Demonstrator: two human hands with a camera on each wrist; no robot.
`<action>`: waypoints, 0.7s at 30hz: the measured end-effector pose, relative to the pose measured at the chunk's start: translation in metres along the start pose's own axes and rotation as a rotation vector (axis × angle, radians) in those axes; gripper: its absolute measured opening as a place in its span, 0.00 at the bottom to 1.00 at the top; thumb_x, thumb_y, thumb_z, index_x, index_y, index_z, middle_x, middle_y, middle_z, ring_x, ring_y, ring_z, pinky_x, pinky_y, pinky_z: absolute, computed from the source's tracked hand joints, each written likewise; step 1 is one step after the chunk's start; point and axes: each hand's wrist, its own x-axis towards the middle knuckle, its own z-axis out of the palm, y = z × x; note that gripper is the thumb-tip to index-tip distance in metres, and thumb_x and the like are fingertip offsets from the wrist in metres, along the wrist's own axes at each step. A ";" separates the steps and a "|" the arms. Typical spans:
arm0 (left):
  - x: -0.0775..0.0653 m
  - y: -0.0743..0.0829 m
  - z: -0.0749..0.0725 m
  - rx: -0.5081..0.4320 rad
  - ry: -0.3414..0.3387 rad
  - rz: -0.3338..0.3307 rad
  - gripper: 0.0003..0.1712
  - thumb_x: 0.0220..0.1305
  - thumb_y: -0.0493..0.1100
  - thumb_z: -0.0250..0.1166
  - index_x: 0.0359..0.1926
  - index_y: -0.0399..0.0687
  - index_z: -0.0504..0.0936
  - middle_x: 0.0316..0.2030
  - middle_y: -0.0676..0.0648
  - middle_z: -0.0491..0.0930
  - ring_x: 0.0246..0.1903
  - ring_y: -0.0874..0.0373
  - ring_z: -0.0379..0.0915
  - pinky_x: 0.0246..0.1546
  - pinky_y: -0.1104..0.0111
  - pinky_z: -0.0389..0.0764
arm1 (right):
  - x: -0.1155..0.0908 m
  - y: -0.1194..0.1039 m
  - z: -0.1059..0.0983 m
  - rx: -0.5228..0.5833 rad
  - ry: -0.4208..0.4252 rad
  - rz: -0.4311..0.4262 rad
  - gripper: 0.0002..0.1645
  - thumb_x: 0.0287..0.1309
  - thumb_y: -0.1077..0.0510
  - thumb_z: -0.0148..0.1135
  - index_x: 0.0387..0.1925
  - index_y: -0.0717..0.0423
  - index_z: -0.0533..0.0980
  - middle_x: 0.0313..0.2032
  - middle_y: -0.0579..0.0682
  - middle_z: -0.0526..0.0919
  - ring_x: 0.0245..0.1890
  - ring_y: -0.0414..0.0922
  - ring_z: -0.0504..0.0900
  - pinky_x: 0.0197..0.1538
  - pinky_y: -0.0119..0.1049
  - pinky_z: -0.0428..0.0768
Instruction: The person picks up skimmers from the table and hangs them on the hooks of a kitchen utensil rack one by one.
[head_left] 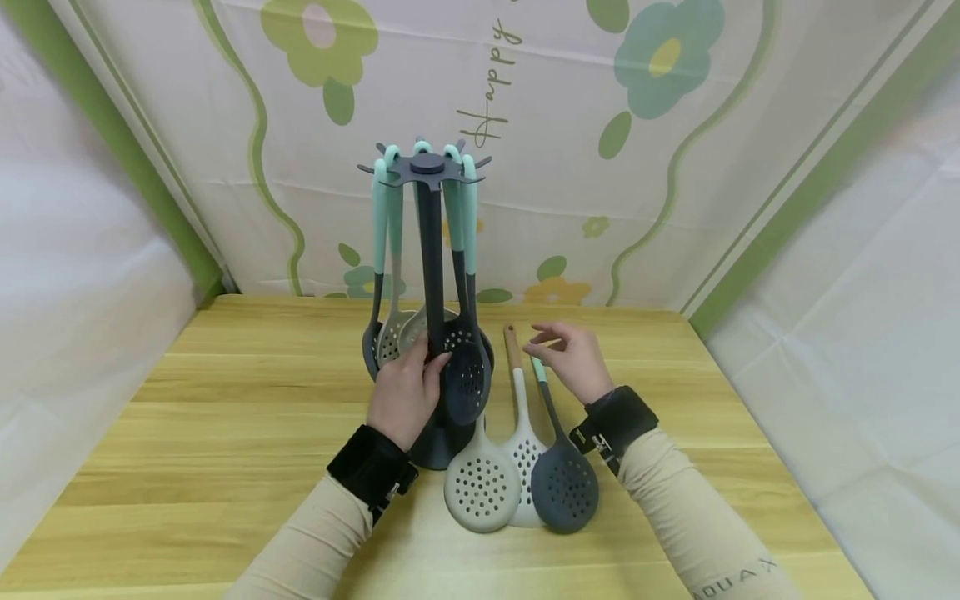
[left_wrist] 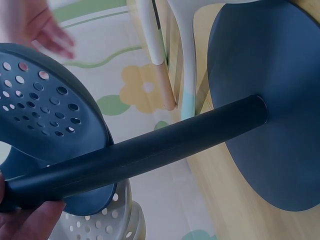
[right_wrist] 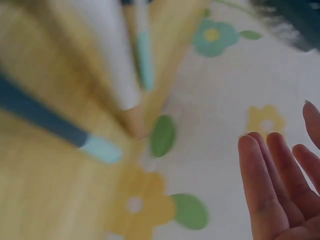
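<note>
My left hand grips the dark post of a utensil stand low down; in the left wrist view its fingertips wrap the post above the round base. From the hooked top hang several utensils with mint handles, among them a dark slotted one. My right hand holds nothing, its fingers extended, above the handle ends of the skimmers on the table. Those are a grey skimmer, a white skimmer with a wooden handle end, and a dark skimmer with a mint end.
The wooden table ends at a white cloth backdrop printed with flowers. White cloth sides stand to the left and right. The three skimmers overlap partly, just right of the stand's base.
</note>
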 end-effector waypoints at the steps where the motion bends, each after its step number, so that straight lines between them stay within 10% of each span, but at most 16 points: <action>1: 0.000 0.000 0.000 0.000 0.000 0.001 0.15 0.70 0.38 0.62 0.53 0.34 0.75 0.30 0.39 0.83 0.25 0.47 0.83 0.26 0.57 0.83 | 0.000 0.006 0.000 -0.010 -0.008 0.015 0.25 0.63 0.59 0.66 0.59 0.64 0.76 0.46 0.63 0.85 0.39 0.55 0.87 0.43 0.44 0.87; 21: 0.000 -0.001 0.001 0.000 0.002 0.002 0.15 0.70 0.39 0.62 0.52 0.34 0.75 0.30 0.39 0.83 0.25 0.47 0.83 0.26 0.57 0.83 | -0.010 0.056 0.004 -0.108 -0.160 0.286 0.28 0.62 0.59 0.66 0.61 0.68 0.72 0.50 0.66 0.82 0.36 0.55 0.88 0.40 0.43 0.86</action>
